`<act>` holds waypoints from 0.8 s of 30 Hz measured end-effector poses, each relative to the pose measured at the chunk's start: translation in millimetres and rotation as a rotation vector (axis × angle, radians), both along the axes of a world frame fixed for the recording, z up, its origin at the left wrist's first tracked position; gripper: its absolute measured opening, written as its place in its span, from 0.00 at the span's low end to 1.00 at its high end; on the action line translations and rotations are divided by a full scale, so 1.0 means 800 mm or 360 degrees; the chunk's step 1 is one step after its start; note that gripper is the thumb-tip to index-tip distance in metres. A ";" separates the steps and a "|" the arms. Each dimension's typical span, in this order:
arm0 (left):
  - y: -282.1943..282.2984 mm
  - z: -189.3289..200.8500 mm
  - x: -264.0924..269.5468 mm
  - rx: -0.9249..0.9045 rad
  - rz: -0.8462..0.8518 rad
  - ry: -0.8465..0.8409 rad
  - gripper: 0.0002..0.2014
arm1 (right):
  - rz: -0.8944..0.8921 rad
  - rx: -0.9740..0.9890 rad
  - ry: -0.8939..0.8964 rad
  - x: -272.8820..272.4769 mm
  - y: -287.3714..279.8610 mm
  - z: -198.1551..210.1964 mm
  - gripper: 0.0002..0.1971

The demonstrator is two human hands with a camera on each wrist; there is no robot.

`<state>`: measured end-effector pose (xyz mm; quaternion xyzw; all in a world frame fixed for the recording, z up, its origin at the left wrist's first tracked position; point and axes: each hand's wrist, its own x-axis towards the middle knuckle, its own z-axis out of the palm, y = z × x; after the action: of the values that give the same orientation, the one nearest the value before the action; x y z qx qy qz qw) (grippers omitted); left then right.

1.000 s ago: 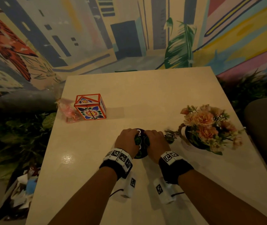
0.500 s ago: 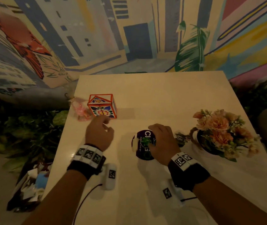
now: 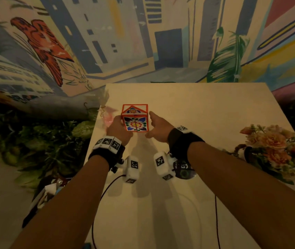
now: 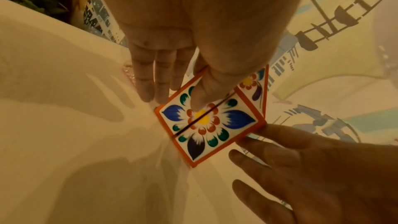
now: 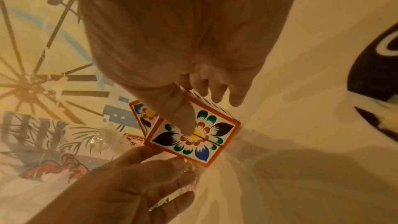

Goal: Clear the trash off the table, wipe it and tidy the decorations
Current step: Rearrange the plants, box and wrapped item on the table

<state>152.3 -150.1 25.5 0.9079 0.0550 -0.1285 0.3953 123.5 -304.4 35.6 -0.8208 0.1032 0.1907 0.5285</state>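
Near the table's (image 3: 197, 108) far left edge, both hands, left (image 3: 119, 129) and right (image 3: 158, 129), flank the orange-edged, flower-painted cube box (image 3: 135, 121), fingers straight, gripping nothing yet; probably light, rigid, best squeezed by opposite side faces.

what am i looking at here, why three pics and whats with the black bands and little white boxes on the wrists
No machine: a person tidying a table, wearing cameras. The big picture comes from a head camera looking down. The white boxes under the black wristbands are wrist cameras; the other two pictures look along each hand.

On the table stands a painted flower box with orange edges. The left hand touches its left side, thumb on the front face. The right hand is at its right side, fingers spread; whether it already touches is unclear. Neither clearly grips it.

Beside the box lies a clear wrapper with something pink inside. An orange flower arrangement sits on the right, and a dark round disc lies under the right wrist.
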 end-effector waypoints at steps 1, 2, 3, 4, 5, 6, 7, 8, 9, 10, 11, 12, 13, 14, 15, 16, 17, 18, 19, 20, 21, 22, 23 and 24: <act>0.003 -0.001 0.001 0.0005 -0.0025 -0.0001 0.28 | 0.0002 0.0034 -0.0024 0.001 0.001 0.000 0.43; 0.005 -0.002 0.002 0.0007 -0.0050 -0.0009 0.27 | -0.0010 0.0075 -0.0042 0.000 0.001 0.000 0.42; 0.008 -0.003 0.002 0.0007 -0.0069 -0.0012 0.26 | -0.0026 0.0129 -0.0048 -0.004 -0.001 0.001 0.41; 0.011 -0.003 0.000 -0.0001 -0.0085 -0.0018 0.24 | -0.0033 0.0192 -0.0051 -0.009 -0.003 0.004 0.40; 0.012 -0.002 -0.003 -0.0011 -0.0097 -0.0027 0.21 | -0.0043 0.0258 -0.0044 -0.017 -0.006 0.008 0.38; 0.013 -0.001 -0.007 -0.0013 -0.0111 -0.0044 0.17 | -0.0055 0.0333 -0.0041 -0.027 -0.011 0.012 0.37; 0.012 0.000 -0.014 0.0008 -0.0133 -0.0066 0.14 | -0.0085 0.0403 -0.0040 -0.036 -0.016 0.013 0.35; 0.011 0.001 -0.022 0.0048 -0.0166 -0.0097 0.13 | -0.0126 0.0472 -0.0042 -0.047 -0.022 0.014 0.35; 0.009 0.000 -0.031 0.0091 -0.0205 -0.0123 0.12 | -0.0171 0.0515 -0.0042 -0.059 -0.028 0.014 0.34; 0.006 -0.001 -0.041 0.0112 -0.0232 -0.0138 0.13 | -0.0206 0.0541 -0.0047 -0.070 -0.033 0.014 0.34; 0.003 -0.002 -0.050 0.0109 -0.0248 -0.0136 0.13 | -0.0222 0.0549 -0.0056 -0.081 -0.038 0.011 0.34; 0.001 -0.004 -0.059 0.0088 -0.0264 -0.0133 0.12 | -0.0223 0.0556 -0.0070 -0.094 -0.042 0.008 0.34; -0.001 -0.006 -0.066 0.0061 -0.0275 -0.0144 0.12 | -0.0209 0.0553 -0.0085 -0.105 -0.046 0.005 0.34; -0.003 -0.009 -0.072 0.0039 -0.0293 -0.0163 0.12 | -0.0200 0.0548 -0.0101 -0.115 -0.048 0.001 0.35; -0.006 -0.010 -0.078 0.0020 -0.0314 -0.0184 0.11 | -0.0202 0.0536 -0.0113 -0.125 -0.051 -0.005 0.35; -0.008 -0.011 -0.082 0.0002 -0.0334 -0.0206 0.11 | -0.0218 0.0516 -0.0121 -0.133 -0.052 -0.008 0.35; -0.010 -0.012 -0.087 -0.0010 -0.0351 -0.0225 0.11 | -0.0242 0.0496 -0.0126 -0.140 -0.054 -0.013 0.34; -0.013 -0.012 -0.091 -0.0017 -0.0365 -0.0240 0.11 | -0.0266 0.0478 -0.0126 -0.145 -0.055 -0.015 0.33; -0.014 -0.012 -0.096 -0.0024 -0.0376 -0.0249 0.10 | -0.0290 0.0461 -0.0125 -0.149 -0.056 -0.017 0.32; -0.016 -0.012 -0.100 -0.0035 -0.0381 -0.0251 0.11 | -0.0308 0.0429 -0.0128 -0.153 -0.056 -0.017 0.31; -0.016 -0.012 -0.104 -0.0050 -0.0380 -0.0246 0.11 | -0.0317 0.0384 -0.0135 -0.155 -0.056 -0.016 0.31; -0.017 -0.012 -0.108 -0.0057 -0.0373 -0.0237 0.11 | -0.0318 0.0331 -0.0142 -0.156 -0.055 -0.014 0.31; -0.017 -0.012 -0.110 -0.0058 -0.0360 -0.0230 0.11 | -0.0319 0.0276 -0.0152 -0.156 -0.055 -0.011 0.33; -0.016 -0.012 -0.111 -0.0057 -0.0347 -0.0223 0.11 | -0.0317 0.0215 -0.0167 -0.153 -0.055 -0.008 0.36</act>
<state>63.4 -163.2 16.1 0.9080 -0.0741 -0.1079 0.3981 0.8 -348.5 29.2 -0.7778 0.1434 0.1005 0.6036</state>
